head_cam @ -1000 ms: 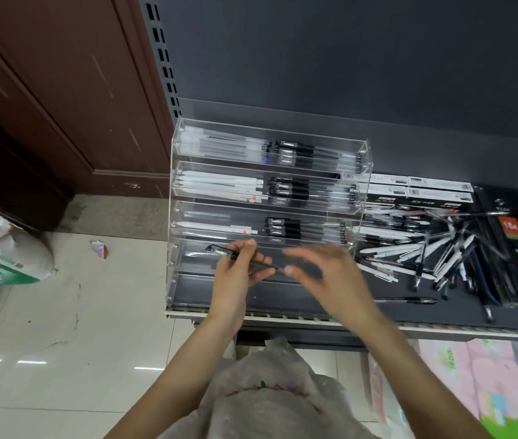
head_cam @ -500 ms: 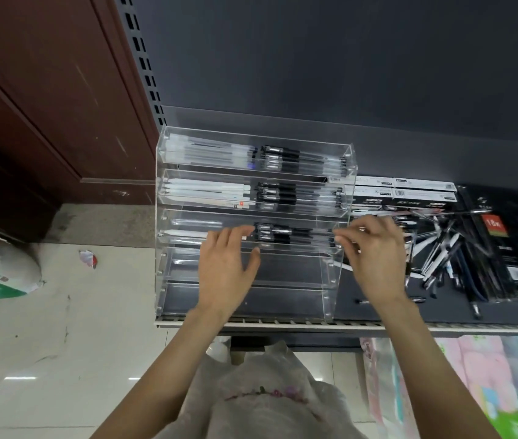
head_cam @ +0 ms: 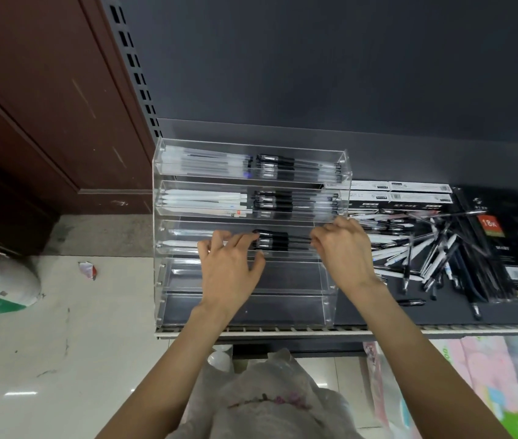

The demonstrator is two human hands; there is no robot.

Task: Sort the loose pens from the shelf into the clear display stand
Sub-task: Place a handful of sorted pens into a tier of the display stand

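Both hands have risen from the fourth tier, where a second ago they held one dark pen between them, to the third tier of the clear display stand (head_cam: 344,172). That pen now seems to lie among the black-gripped pens (head_cam: 271,240) in that third tier, though I can't pick it out from the rest.

Her left hand (head_cam: 230,267) is spread, fingers straight and slightly fanned, fingertips resting on the front lip of the third tier just by the black grips; it holds nothing. Her right hand (head_cam: 344,251) is at the right end of the same tier with its fingers curled inward at the pen ends; whether they pinch a pen or only nudge the ends, I cannot tell.

The two upper tiers hold rows of white and black-gripped pens; the two lower tiers show only their dark floors. To the right of the stand, on the dark shelf (head_cam: 378,315), the loose pens (head_cam: 419,248) lie in a tangled heap, with white boxes (head_cam: 409,191) behind them and a black packet marked 18K (head_cam: 501,242) beside. A crumpled plastic bag (head_cam: 267,394) sits below the shelf edge.
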